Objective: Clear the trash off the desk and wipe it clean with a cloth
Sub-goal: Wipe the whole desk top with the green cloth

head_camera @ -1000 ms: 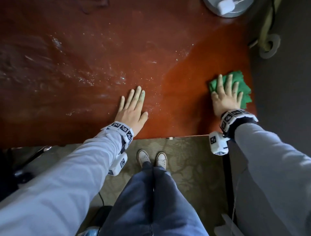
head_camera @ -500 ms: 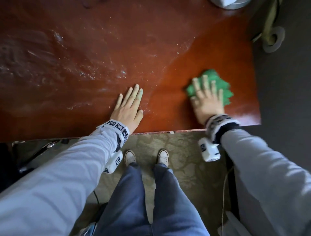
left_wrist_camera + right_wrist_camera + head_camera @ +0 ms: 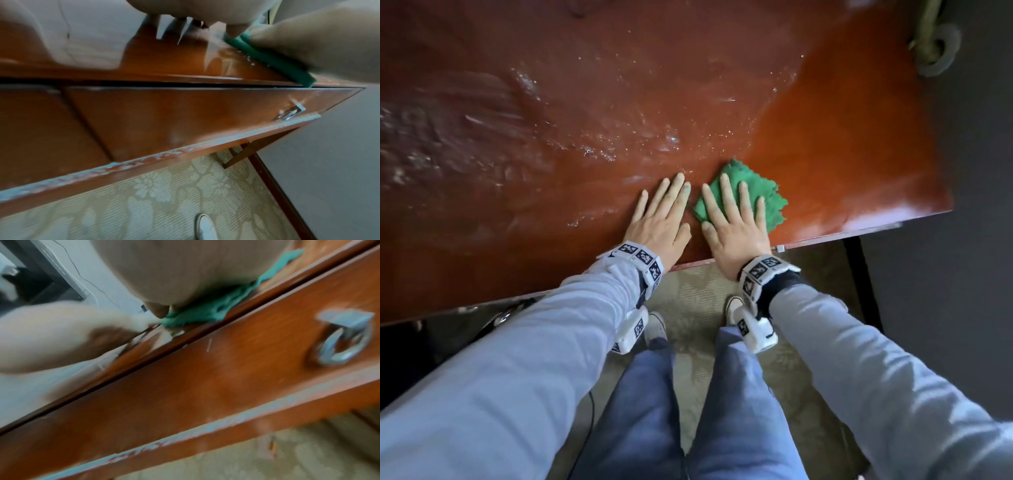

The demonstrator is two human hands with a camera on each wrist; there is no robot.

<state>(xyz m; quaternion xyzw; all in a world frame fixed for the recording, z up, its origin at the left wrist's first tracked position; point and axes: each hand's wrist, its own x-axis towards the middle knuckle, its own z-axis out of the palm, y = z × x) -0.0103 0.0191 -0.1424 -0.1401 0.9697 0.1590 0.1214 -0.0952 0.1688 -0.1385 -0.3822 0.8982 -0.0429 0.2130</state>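
**Flat hand presses cloth at bench's near edge**

The right hand (image 3: 734, 226), fingers straight, presses the green cloth (image 3: 753, 192) onto the bench (image 3: 585, 102). Just left, the left hand (image 3: 659, 222) lies flat, released, holding nothing.

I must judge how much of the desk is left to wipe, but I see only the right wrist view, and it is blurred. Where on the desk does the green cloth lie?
Observer: The green cloth lies near the front edge of the desk, under the flat right hand.
Operator: And the left hand?
Observer: The left hand rests flat on the desk just left of the cloth, fingers straight.
Operator: Which part looks dirty?
Observer: White specks cover the desk left of and beyond the hands.
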